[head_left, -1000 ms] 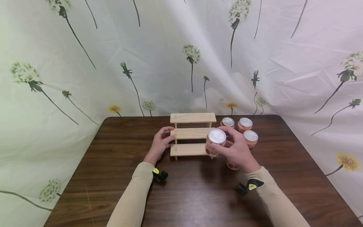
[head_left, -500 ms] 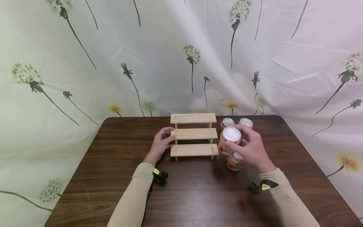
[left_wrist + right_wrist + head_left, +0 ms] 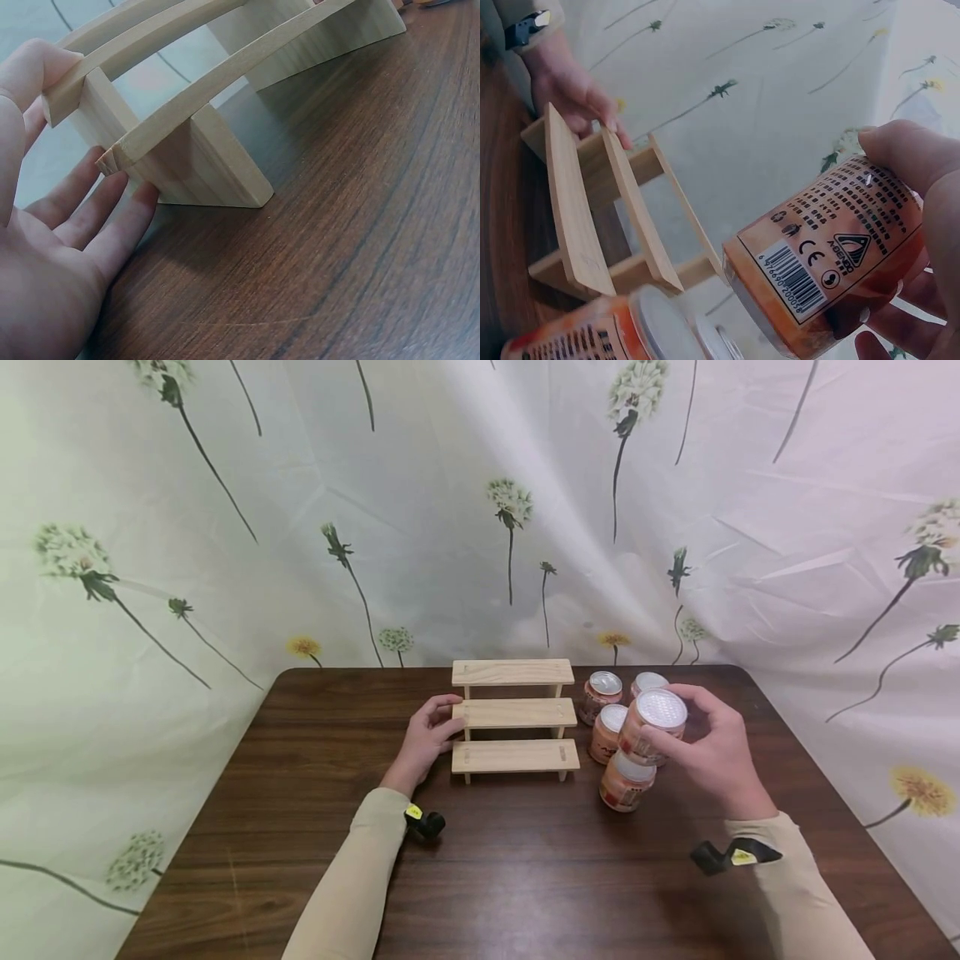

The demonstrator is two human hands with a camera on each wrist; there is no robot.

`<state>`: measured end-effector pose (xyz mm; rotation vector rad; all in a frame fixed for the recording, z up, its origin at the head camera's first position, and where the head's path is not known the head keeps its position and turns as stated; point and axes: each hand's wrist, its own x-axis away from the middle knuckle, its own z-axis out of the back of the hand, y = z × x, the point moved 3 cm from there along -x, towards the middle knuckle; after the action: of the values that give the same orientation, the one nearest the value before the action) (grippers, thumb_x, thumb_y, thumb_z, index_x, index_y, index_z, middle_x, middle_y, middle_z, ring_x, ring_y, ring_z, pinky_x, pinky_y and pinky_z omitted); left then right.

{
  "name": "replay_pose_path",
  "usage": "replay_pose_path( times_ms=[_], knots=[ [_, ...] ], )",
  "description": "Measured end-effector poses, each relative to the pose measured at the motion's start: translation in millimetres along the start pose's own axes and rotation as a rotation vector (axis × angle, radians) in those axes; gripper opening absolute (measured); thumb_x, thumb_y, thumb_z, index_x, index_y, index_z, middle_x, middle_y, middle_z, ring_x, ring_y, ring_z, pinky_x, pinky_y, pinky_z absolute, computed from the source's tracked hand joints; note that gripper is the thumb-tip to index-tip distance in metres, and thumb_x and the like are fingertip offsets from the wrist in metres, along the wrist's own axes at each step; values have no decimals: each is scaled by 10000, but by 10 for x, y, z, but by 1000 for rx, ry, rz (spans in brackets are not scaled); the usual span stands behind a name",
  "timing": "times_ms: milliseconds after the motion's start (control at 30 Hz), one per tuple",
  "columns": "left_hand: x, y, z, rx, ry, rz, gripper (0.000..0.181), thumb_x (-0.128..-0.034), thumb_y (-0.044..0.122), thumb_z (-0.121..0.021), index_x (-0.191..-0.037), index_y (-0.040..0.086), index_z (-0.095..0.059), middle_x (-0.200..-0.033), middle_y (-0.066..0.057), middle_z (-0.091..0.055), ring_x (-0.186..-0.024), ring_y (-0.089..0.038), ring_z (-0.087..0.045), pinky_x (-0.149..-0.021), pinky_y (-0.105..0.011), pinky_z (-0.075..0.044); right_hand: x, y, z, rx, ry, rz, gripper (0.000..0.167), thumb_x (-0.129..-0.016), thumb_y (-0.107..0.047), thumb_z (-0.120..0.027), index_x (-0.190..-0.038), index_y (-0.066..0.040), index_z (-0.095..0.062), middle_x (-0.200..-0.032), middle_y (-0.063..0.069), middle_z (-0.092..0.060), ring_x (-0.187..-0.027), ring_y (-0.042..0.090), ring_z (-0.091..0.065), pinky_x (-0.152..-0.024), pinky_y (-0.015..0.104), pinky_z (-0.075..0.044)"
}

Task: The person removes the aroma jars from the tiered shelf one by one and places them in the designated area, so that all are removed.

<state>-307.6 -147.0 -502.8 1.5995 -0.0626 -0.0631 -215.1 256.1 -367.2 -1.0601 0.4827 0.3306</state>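
A small wooden three-step display rack (image 3: 514, 713) stands on the table. My left hand (image 3: 426, 739) holds its left end; the left wrist view has the upper digits bent over a plank end and other fingers (image 3: 124, 225) touching the side below. My right hand (image 3: 716, 747) grips an orange-labelled can (image 3: 647, 731) with a silvery lid, raised above the other cans. In the right wrist view this can (image 3: 825, 255) is tilted, its barcode facing the camera. Below and around it stand several similar cans, including a front can (image 3: 624, 789) and a back-left can (image 3: 602, 702).
The dark wood-grain table (image 3: 517, 877) extends on both sides of the rack. Behind it hangs a pale curtain (image 3: 420, 527) printed with dandelions. Another back can (image 3: 647, 682) is partly covered by the held one.
My right hand has moved right with the can, from in front of the rack's right end to above the other cans. The left hand and the rack have stayed put.
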Motion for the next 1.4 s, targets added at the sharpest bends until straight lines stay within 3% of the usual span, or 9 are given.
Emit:
replay_pose_path(
  times_ms=[300, 833, 1133, 1400],
  knots=[
    [-2, 14, -18, -6, -1, -2, 443, -1012, 135, -712, -1436, 125, -585, -1385, -157, -564, -1170, -247, -630, -864, -363, -608, 32, 94, 219, 39, 59, -10, 534, -749, 33, -921, -1235, -34, -710, -1091, -84, -698, -843, 54, -651, -685, 127, -519],
    [9, 14, -10, 2, -2, 11, 465, -1014, 136, -713, -1457, 124, -574, -1406, -165, -557, -1165, -227, -631, -868, -349, -601, 163, 345, 464, 92, 92, -80, 537, -747, 39, -923, -1231, -2, -694, -1065, -136, -680, -847, -21, -661, -707, 93, -518],
    [-1, 11, -7, 2, 3, -4, 447, -1014, 124, -709, -1442, 126, -581, -1399, -160, -566, -1178, -234, -631, -868, -359, -602, 272, 474, 455, 111, 59, -127, 520, -776, 12, -914, -1233, 40, -667, -1066, -187, -658, -905, -77, -668, -762, 85, -530],
    [2, 7, -12, 5, 2, 4, 447, -1008, 117, -716, -1435, 114, -583, -1397, -165, -567, -1162, -237, -636, -861, -357, -606, 373, 585, 403, 164, 9, -169, 507, -810, -80, -919, -1230, 27, -654, -1101, -71, -652, -948, -106, -643, -790, 78, -525]
  ],
)
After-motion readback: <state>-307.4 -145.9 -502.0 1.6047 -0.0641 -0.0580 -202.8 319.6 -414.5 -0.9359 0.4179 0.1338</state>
